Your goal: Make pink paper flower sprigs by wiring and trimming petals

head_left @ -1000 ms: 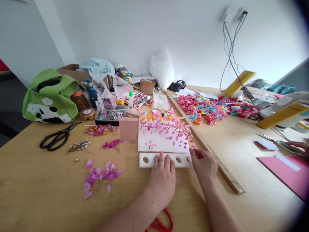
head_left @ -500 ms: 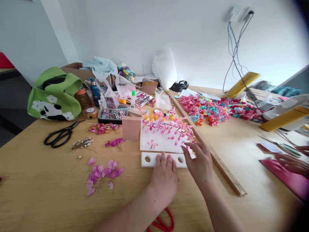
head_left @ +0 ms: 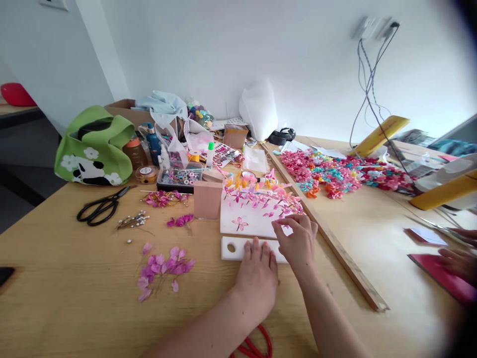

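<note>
While the table point(head_left: 74, 303) is this crowded, stay on the white board point(head_left: 227, 219), centre front. Pink flower sprays point(head_left: 265, 201) line its back half; come in low from the front so knuckles don't snag petals. White holed strip point(head_left: 238, 252) lies along the board's near edge. Left hand point(head_left: 258, 281): fingers flat on it, grasping nothing; even downward pressure suits. Right hand point(head_left: 298, 246): thumb and index pinched above the board's right side; can't tell if a thin stem's between. Pinch lightly, steady wrist. Single pink flower point(head_left: 240, 224), front left: avoid.
</note>
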`<action>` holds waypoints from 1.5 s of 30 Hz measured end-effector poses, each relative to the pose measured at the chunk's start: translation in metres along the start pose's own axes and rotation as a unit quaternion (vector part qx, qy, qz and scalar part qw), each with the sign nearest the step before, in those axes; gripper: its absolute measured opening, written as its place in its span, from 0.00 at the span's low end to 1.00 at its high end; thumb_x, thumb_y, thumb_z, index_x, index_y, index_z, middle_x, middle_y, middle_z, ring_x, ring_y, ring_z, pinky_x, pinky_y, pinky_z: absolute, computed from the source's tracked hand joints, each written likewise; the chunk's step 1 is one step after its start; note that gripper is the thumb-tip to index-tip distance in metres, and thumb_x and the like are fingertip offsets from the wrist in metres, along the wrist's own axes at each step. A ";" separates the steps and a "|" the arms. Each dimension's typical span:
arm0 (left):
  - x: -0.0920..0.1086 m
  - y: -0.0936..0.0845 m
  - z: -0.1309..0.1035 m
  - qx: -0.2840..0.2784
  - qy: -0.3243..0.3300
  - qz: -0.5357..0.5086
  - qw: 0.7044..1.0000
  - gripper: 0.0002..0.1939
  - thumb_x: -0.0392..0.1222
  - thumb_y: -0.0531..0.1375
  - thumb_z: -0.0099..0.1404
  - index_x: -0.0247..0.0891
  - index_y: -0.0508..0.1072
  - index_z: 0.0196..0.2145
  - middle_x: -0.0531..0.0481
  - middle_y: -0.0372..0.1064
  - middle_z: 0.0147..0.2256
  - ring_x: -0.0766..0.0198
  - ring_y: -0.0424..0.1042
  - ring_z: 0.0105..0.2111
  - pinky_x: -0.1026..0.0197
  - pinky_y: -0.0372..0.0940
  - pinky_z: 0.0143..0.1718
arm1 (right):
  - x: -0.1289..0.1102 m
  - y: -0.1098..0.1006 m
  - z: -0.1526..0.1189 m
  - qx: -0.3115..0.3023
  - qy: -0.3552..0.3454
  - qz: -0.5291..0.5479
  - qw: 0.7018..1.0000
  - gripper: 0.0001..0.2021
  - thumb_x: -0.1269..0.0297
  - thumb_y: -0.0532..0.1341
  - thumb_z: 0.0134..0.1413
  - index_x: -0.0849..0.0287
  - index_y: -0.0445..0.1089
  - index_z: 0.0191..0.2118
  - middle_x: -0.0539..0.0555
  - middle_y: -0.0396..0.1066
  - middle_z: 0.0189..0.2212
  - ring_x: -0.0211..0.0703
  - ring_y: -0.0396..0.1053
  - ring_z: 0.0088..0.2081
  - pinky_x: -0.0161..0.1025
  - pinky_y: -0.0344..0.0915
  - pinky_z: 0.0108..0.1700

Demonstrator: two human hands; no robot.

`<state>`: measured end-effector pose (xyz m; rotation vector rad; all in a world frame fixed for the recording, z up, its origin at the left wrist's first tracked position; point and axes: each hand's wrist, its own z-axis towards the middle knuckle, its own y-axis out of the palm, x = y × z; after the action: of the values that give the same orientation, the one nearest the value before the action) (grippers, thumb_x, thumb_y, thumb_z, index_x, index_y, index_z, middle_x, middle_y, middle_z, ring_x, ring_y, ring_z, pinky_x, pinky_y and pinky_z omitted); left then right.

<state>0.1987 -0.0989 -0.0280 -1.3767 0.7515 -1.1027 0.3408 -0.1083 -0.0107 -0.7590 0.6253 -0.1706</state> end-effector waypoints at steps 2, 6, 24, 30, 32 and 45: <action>0.001 0.001 0.002 -0.008 -0.008 -0.002 1.000 0.26 0.42 0.50 0.68 0.24 0.62 0.59 0.32 0.54 0.61 0.35 0.48 0.62 0.36 0.49 0.60 | -0.001 -0.006 0.001 -0.004 0.023 0.037 0.999 0.12 0.54 0.61 0.49 0.56 0.74 0.26 0.57 0.68 0.35 0.53 0.60 0.43 0.48 0.60 0.44; -0.001 0.000 0.002 -0.025 -0.019 -0.027 0.999 0.27 0.46 0.52 0.68 0.26 0.61 0.59 0.33 0.54 0.62 0.36 0.47 0.63 0.37 0.48 0.60 | -0.005 -0.028 -0.003 -0.034 0.073 0.105 0.991 0.13 0.51 0.62 0.48 0.55 0.74 0.29 0.55 0.71 0.35 0.51 0.64 0.40 0.44 0.62 0.38; -0.011 -0.023 0.004 0.114 -0.095 -0.568 0.810 0.10 0.37 0.54 0.64 0.36 0.75 0.31 0.53 0.67 0.23 0.68 0.63 0.24 0.66 0.58 0.27 | -0.013 -0.068 -0.037 -0.210 0.259 0.429 0.839 0.12 0.56 0.71 0.40 0.58 0.74 0.29 0.50 0.69 0.26 0.37 0.60 0.26 0.35 0.58 0.28; -0.013 -0.009 0.009 0.083 -0.138 -0.602 0.782 0.09 0.36 0.55 0.60 0.36 0.74 0.36 0.57 0.61 0.20 0.70 0.59 0.20 0.67 0.54 0.23 | -0.013 -0.063 -0.034 -0.207 0.280 0.468 0.812 0.13 0.60 0.73 0.37 0.57 0.70 0.27 0.48 0.67 0.25 0.35 0.59 0.26 0.33 0.57 0.27; -0.015 -0.008 0.010 0.073 -0.144 -0.625 0.764 0.07 0.39 0.56 0.60 0.35 0.73 0.34 0.57 0.61 0.19 0.70 0.59 0.20 0.67 0.54 0.22 | -0.012 -0.062 -0.033 -0.220 0.284 0.480 0.801 0.13 0.61 0.73 0.38 0.57 0.71 0.29 0.48 0.67 0.26 0.35 0.60 0.27 0.33 0.58 0.28; -0.019 -0.012 0.012 0.067 -0.116 -0.684 0.717 0.08 0.42 0.57 0.61 0.35 0.71 0.35 0.56 0.63 0.21 0.68 0.63 0.22 0.66 0.58 0.26 | -0.010 -0.059 -0.035 -0.252 0.313 0.512 0.759 0.15 0.60 0.73 0.37 0.56 0.75 0.35 0.50 0.71 0.30 0.36 0.64 0.28 0.35 0.63 0.30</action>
<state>0.2009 -0.0753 -0.0189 -1.8697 -0.7702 -1.9472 0.3160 -0.1680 0.0150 -0.7621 1.6992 0.8367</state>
